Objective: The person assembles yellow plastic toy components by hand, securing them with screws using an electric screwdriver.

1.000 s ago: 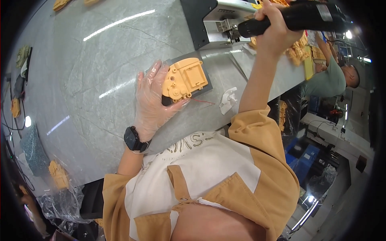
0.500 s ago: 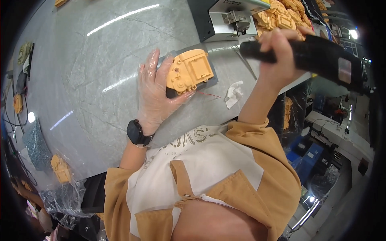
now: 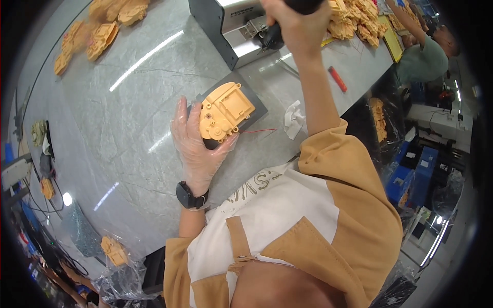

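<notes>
My left hand [image 3: 197, 146], in a clear plastic glove, grips the near left side of an orange plastic housing [image 3: 218, 115]. The housing rests on a dark base plate [image 3: 258, 109], with its compartment and round bosses facing up. From its near side a thin red wire [image 3: 263, 130] runs out over the table. At the top edge my right hand [image 3: 303, 31] is wrapped round a black electric screwdriver [image 3: 275, 37], partly cut off by the frame. Its tip is at the front of a dark box-shaped machine [image 3: 210, 25] with a metal fitting; whether they touch is unclear.
Crumpled white paper [image 3: 294, 122] lies right of the housing, and a red stick-like object [image 3: 337, 79] farther right. Orange parts are heaped [image 3: 354, 23] behind my right hand, with more [image 3: 102, 38] at the far left. Another person [image 3: 426, 59] works at the far right.
My right hand has swung the screwdriver from the right side to the machine at the top. The view has shifted; my left hand keeps its grip on the housing.
</notes>
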Motion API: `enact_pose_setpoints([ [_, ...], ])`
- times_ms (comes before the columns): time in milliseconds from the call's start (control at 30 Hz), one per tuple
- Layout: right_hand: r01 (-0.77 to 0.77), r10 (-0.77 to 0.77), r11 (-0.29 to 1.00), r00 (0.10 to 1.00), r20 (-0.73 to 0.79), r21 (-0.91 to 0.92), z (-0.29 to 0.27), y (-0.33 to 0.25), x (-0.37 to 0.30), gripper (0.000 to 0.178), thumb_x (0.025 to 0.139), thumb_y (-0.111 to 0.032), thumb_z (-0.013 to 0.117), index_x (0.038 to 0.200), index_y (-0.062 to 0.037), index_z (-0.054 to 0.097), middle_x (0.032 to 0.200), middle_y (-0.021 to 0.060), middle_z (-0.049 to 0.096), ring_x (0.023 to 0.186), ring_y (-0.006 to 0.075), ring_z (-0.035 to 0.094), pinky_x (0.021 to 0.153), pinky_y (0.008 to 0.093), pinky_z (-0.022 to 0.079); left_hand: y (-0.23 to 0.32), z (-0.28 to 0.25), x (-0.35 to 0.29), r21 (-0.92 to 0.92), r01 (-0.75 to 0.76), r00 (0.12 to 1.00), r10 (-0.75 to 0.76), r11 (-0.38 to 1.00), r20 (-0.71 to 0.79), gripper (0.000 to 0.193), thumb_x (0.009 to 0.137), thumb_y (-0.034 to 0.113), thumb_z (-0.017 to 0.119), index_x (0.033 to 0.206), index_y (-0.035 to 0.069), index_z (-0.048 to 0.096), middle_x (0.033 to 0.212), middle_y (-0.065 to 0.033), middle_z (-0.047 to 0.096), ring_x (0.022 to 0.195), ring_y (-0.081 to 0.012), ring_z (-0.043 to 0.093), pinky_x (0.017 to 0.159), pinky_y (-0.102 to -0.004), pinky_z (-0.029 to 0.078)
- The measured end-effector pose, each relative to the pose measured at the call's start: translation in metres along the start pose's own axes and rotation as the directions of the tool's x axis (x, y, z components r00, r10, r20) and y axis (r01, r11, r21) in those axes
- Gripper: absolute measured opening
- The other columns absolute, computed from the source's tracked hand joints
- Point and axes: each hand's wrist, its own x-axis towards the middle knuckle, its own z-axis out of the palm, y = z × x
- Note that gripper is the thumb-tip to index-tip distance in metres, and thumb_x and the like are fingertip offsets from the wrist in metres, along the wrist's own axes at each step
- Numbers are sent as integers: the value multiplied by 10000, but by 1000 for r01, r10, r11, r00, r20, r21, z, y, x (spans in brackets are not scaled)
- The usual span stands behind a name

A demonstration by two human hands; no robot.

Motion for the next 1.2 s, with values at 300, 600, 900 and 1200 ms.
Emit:
enact_pose_setpoints([
  [300, 173, -244, 683, 970, -1, 710, -18, 13, 4, 110, 685, 40, 597, 644, -31, 523, 554, 5, 509, 454, 88, 485, 451, 201, 382, -2, 3, 0, -1, 2, 1000, -2, 1000, 25, 845, 569, 335, 787, 1251, 82, 357, 1307, -212, 308, 1151, -364, 347, 932, -455, 299],
  [600, 26, -26, 997, 1000, -10, 67, -12, 3, 2, 95, 676, 26, 618, 694, -28, 541, 576, -3, 526, 468, 80, 507, 453, 212, 402, 2, 4, -2, 12, 20, 999, -20, 1000, 33, 842, 573, 338, 787, 1249, 72, 361, 1307, -210, 304, 1153, -366, 339, 936, -454, 299],
  [900, 169, -198, 894, 980, 29, 415, -34, 19, -20, 133, 704, 49, 582, 626, -32, 511, 520, 7, 496, 446, 93, 489, 456, 197, 386, 0, 3, 0, -4, 20, 999, -20, 1000, 40, 838, 573, 324, 787, 1250, 69, 364, 1298, -202, 313, 1156, -360, 336, 944, -455, 291],
  [1200, 52, -40, 988, 996, -82, 148, -18, 6, -2, 103, 706, 20, 600, 649, -31, 532, 565, 3, 530, 463, 78, 502, 445, 196, 385, 4, 4, -4, -8, 59, 997, -59, 998, 48, 838, 562, 219, 800, 1257, 66, 357, 1312, -199, 318, 1221, -344, 302, 992, -428, 264],
])
